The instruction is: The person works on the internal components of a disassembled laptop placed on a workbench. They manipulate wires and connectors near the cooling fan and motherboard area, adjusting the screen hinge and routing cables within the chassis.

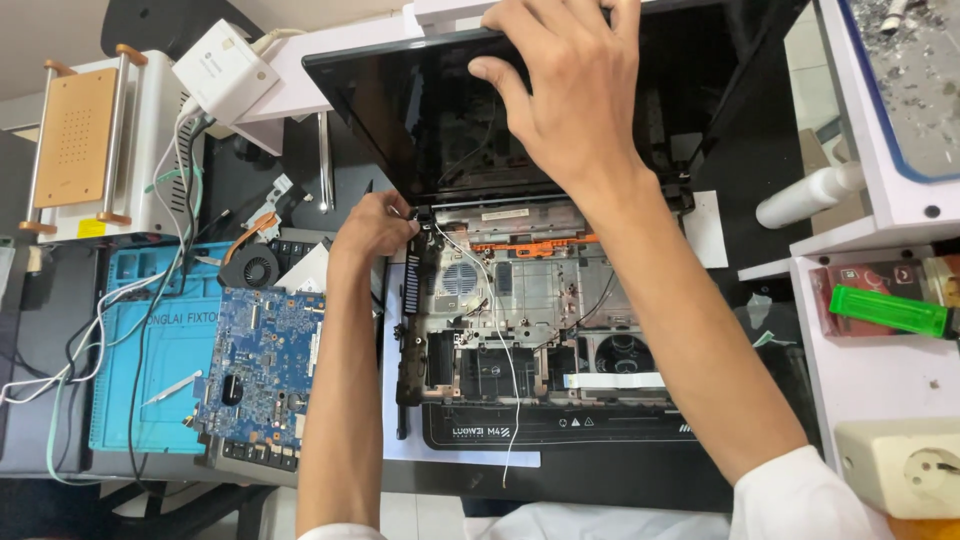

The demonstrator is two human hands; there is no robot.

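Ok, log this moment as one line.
left hand: at laptop hinge | right hand: gripping screen lid top edge | laptop base: opened | motherboard: on mat

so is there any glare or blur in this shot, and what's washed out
Head view: even, bright daylight, sharp throughout; the laptop screen is dark and glossy with faint reflections rather than hard glare; the white sleeve at the bottom edge is nearly blown out; soft shadow under the right hand; slight wide-angle bending at the edges.

Opened laptop base point(530, 330) at centre, screen panel point(420, 110) behind; motherboard point(260, 365) left, on repair mat point(170, 350); lighter point(885, 310) right.
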